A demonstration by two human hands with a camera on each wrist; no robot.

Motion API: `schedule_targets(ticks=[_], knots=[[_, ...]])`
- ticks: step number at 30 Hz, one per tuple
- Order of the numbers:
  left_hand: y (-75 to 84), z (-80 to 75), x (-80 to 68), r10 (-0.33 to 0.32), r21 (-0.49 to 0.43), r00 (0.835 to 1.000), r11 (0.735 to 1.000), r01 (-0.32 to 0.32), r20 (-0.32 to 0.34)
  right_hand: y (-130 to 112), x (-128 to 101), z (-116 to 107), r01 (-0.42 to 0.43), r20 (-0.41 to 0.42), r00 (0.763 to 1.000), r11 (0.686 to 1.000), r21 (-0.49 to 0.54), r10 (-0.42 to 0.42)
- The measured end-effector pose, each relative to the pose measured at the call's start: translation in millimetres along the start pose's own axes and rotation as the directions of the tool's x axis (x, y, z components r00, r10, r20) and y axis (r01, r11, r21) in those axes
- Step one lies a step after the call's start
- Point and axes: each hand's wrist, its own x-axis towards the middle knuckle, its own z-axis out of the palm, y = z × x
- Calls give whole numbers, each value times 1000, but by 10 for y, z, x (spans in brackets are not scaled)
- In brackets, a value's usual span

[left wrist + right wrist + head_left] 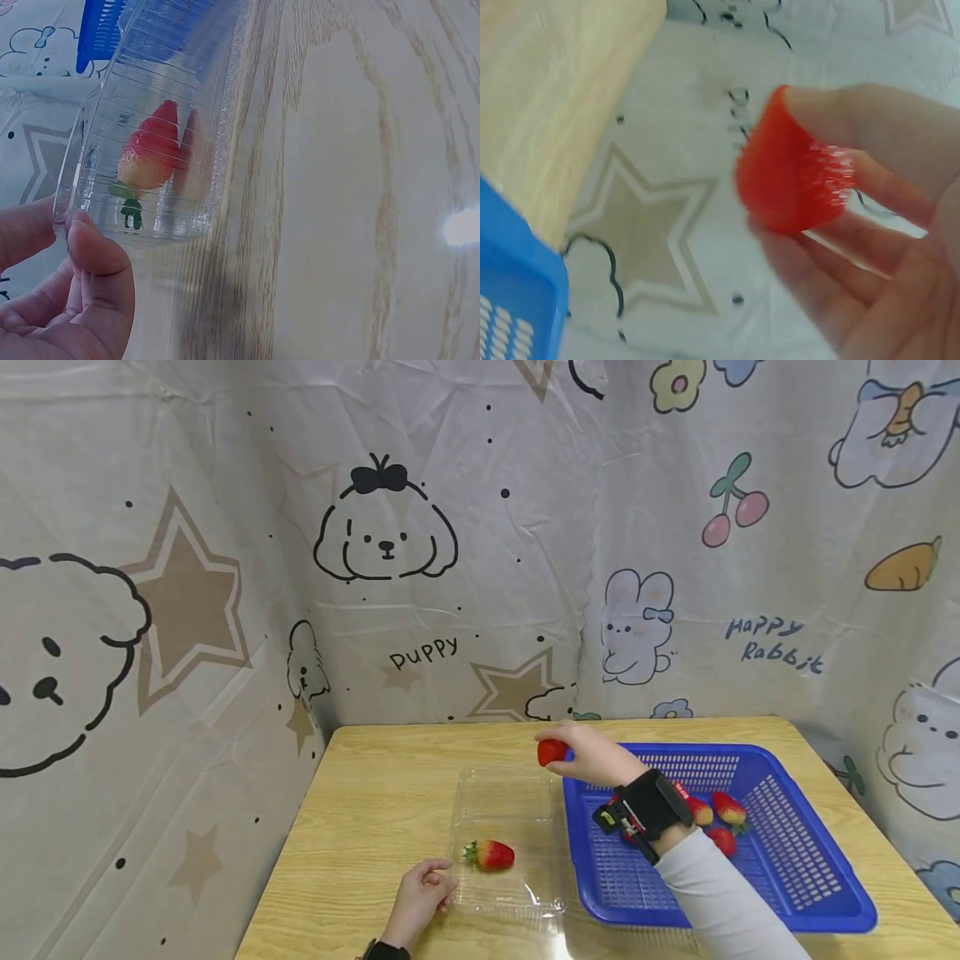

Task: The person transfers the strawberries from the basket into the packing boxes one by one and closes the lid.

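1. One strawberry (787, 172) is resting between the thumb and fingers of the right grip (596, 756), which is grasping it above the worktop (375, 793); a blue basket (787, 827) is lying below and to the right of this grip.
2. It is probably weighing little, and its glossy skin is possibly giving the fingers a slippery hold.
3. If the fruit is real, its flesh is likely yielding easily, so a broad, gentle hold round the widest part is looking safer than a hard pinch at the tip. No leaves are showing beside the grip.
4. The left grip (423, 893) is pinching the edge of a clear container (536, 860), which is extending to the right of that grip; the thin plastic is presumably flexing and sliding readily, so the rim is offering the best hold.
5. Another strawberry (495, 855) is lying inside it, just right of the left grip, its leaves pointing towards that side.
6. More strawberries (722, 841) are lying in the basket, below and to the right of the right grip, some being hidden by the arm.
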Motion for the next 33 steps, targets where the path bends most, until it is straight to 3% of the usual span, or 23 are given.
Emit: schedule_targets(ticks=[8, 15, 18, 22, 28, 33], knots=[[-18, 3, 4, 13, -5, 1000, 1000, -13, 4, -205, 84, 403, 140, -87, 987, 990, 19, -138], [-54, 7, 29, 17, -17, 1000, 1000, -16, 13, -322, 186, 771, 205, -21, 979, 979, 21, -205], [-38, 8, 17, 18, -12, 1000, 1000, -18, 9, -325, 236, 959, 235, 23, 972, 972, -23, -235], [-36, 2, 11, 25, -14, 1000, 1000, -25, 6, -328, 297, 1197, 226, 90, 971, 972, -69, -219], [-28, 11, -5, 23, -17, 1000, 1000, -23, 8, -327, 355, 1474, 116, 187, 977, 990, -77, -100], [-18, 15, 0, 21, -17, 1000, 1000, -21, 9, -280, 377, 1646, 73, 228, 972, 991, -110, -46]])
